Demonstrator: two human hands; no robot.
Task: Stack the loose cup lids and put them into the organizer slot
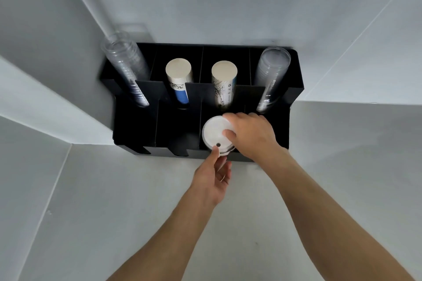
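Observation:
A stack of white cup lids [214, 131] with a small dark sip hole sits in the third front slot of the black organizer [134, 130]. My right hand [253, 136] rests over the stack's right side, thumb and fingers closed on its rim. My left hand [211, 180] reaches up from below, its fingertips touching the stack's near edge at the slot's front notch. How far down the stack goes inside the slot is hidden.
The organizer's back row holds two stacks of clear plastic cups [124, 68] [271, 77] at the ends and two stacks of paper cups [179, 80] [223, 82] between them. It stands on a white counter [114, 201] against white walls.

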